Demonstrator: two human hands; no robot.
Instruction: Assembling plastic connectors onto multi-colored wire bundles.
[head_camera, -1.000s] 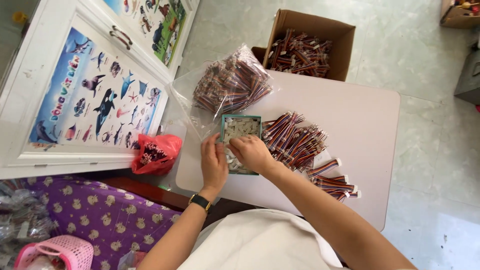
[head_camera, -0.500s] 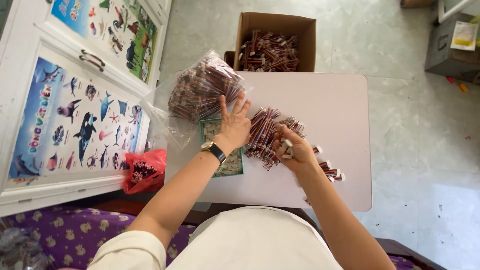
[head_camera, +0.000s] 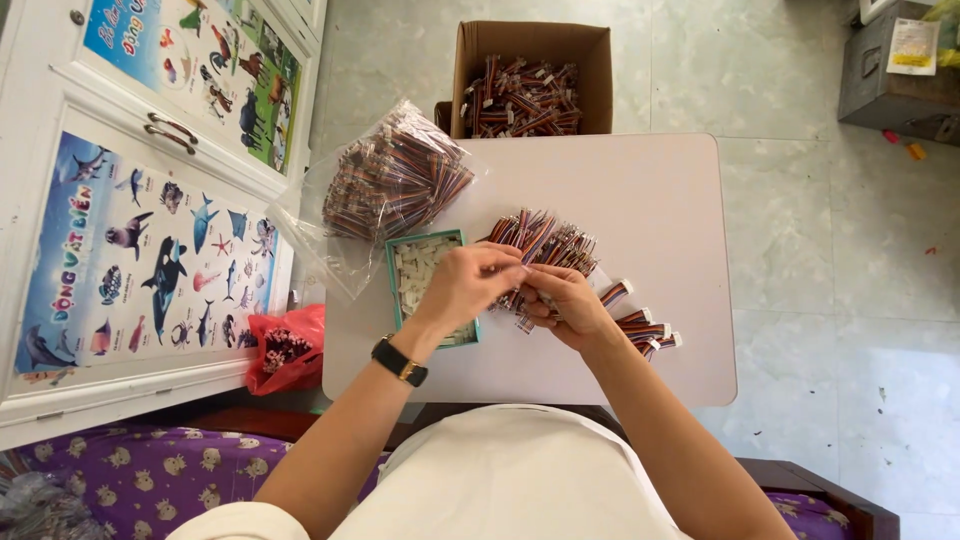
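Note:
My left hand (head_camera: 468, 285) and my right hand (head_camera: 563, 300) meet over the small white table (head_camera: 640, 190), their fingers pinched together on a short multicoloured ribbon wire. A black wristwatch (head_camera: 399, 360) is on my left wrist. Under the left hand lies a shallow teal tray (head_camera: 412, 272) of small white connectors. A loose pile of ribbon wires (head_camera: 545, 240) lies just beyond my hands. A few finished wires with white ends (head_camera: 645, 325) lie to the right of my right hand.
A clear plastic bag of ribbon wires (head_camera: 395, 180) rests on the table's far left corner. A cardboard box (head_camera: 530, 75) of wires stands on the floor beyond. A red bag (head_camera: 285, 350) hangs by the white cabinet (head_camera: 130, 220) with animal posters.
My left hand drew back from the plastic bag and came together with my right hand over the tray. The camera view shifted slightly.

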